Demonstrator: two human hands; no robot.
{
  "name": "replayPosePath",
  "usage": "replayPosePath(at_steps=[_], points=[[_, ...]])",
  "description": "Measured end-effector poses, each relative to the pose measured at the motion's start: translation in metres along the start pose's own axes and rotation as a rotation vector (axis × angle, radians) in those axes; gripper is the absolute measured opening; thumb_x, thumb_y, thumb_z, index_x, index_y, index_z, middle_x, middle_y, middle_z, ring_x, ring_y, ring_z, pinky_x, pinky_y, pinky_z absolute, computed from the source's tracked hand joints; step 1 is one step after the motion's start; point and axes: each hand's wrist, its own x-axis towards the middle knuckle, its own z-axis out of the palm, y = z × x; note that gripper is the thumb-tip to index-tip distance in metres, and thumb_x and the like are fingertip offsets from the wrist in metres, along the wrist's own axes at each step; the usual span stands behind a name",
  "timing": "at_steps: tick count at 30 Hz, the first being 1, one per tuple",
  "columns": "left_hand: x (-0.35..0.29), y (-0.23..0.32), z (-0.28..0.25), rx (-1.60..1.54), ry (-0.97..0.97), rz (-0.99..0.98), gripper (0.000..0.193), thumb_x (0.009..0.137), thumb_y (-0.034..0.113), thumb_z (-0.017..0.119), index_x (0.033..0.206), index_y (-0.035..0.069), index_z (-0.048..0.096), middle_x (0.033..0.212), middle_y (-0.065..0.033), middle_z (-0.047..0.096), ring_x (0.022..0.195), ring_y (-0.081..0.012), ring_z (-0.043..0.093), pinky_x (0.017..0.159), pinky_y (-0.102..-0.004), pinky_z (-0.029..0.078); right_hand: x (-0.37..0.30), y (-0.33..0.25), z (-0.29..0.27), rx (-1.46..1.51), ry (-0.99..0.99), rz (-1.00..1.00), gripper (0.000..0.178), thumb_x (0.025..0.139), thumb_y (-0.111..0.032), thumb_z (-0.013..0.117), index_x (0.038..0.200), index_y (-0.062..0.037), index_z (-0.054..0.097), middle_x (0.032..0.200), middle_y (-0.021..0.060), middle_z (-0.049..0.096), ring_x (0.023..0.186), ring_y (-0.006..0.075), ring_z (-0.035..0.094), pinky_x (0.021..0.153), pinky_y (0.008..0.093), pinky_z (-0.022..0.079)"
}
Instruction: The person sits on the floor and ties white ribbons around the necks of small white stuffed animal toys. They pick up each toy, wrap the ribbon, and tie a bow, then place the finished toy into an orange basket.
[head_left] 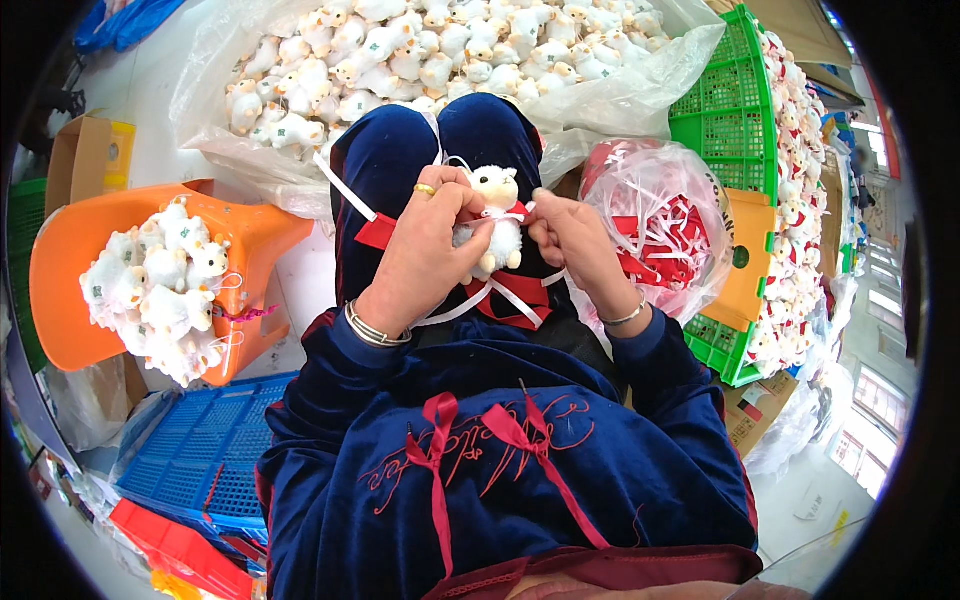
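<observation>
Above my lap, a small white plush sheep (503, 243) with a cream face sits upright, facing right. My left hand (425, 245) is closed round its left side, with the thumb across its front. A red cloth with white ribbon (512, 213) lies round the plush's neck. My right hand (580, 238) is closed beside it, thumb and forefinger pinching the end of this red cloth; exactly which strip they grip is partly hidden. On my lap lie more red cloth pieces (530, 300) with white ribbons, and another red piece (375, 232) shows left of my left hand.
A large clear bag (205, 110) of white plush toys lies ahead. An orange chair (62, 290) at left carries several more. At right stand a bag of red cloth pieces (670, 235) and a green crate (722, 110) beside piled red-and-white plush toys (795, 230). Blue crates (190, 450) sit lower left.
</observation>
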Motion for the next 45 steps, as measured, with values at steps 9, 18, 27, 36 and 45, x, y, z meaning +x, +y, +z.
replayPosePath(at_steps=[9, 18, 27, 36, 45], points=[[-0.001, 0.000, 0.001, 0.115, 0.034, -0.003, 0.016, 0.085, 0.004, 0.076, 0.089, -0.004, 0.062, 0.106, -0.0125, 0.056, 0.089, -0.0228, 0.061, 0.077, -0.0307, 0.053, -0.013, -0.013, 0.020, -0.627, 0.124, -0.978, 0.005, 0.091, -0.005, 0.073, 0.094, -0.0028, 0.071, 0.091, 0.0053, 0.066, 0.079, 0.0176, 0.063, 0.068, 0.0281, 0.050], [0.002, -0.009, -0.003, 0.015, 0.025, 0.007, 0.012, 0.088, 0.005, 0.072, 0.091, -0.004, 0.064, 0.095, -0.0141, 0.060, 0.089, -0.0282, 0.060, 0.075, -0.0368, 0.051, -0.030, -0.006, 0.018, -0.399, -0.165, -0.535, 0.011, 0.098, -0.009, 0.068, 0.099, 0.0014, 0.065, 0.093, 0.0061, 0.069, 0.081, 0.0105, 0.066, 0.071, 0.0266, 0.053], [0.003, 0.001, 0.000, 0.066, 0.001, 0.009, 0.014, 0.093, 0.006, 0.069, 0.106, 0.003, 0.070, 0.099, -0.0127, 0.062, 0.080, -0.0252, 0.067, 0.071, -0.0336, 0.055, -0.014, -0.005, 0.031, -0.174, 0.013, -0.237, 0.017, 0.103, -0.011, 0.063, 0.111, 0.0027, 0.058, 0.088, 0.0042, 0.065, 0.065, 0.0049, 0.058, 0.057, 0.0205, 0.047], [0.012, 0.009, -0.008, 0.281, -0.122, 0.130, 0.013, 0.094, 0.009, 0.068, 0.106, 0.006, 0.071, 0.094, -0.0107, 0.064, 0.081, -0.0279, 0.068, 0.071, -0.0354, 0.055, -0.010, 0.002, 0.028, -0.171, -0.028, -0.294, 0.012, 0.104, -0.012, 0.062, 0.105, 0.0003, 0.060, 0.085, 0.0005, 0.063, 0.066, 0.0042, 0.058, 0.058, 0.0206, 0.048], [0.009, 0.002, -0.011, 0.136, -0.075, 0.010, 0.008, 0.097, 0.007, 0.062, 0.102, 0.001, 0.061, 0.088, -0.0093, 0.066, 0.076, -0.0192, 0.065, 0.070, -0.0306, 0.052, -0.008, 0.006, 0.031, -0.122, -0.019, -0.331, 0.015, 0.106, -0.013, 0.056, 0.098, -0.0017, 0.058, 0.084, -0.0003, 0.061, 0.070, 0.0049, 0.057, 0.062, 0.0219, 0.048]])
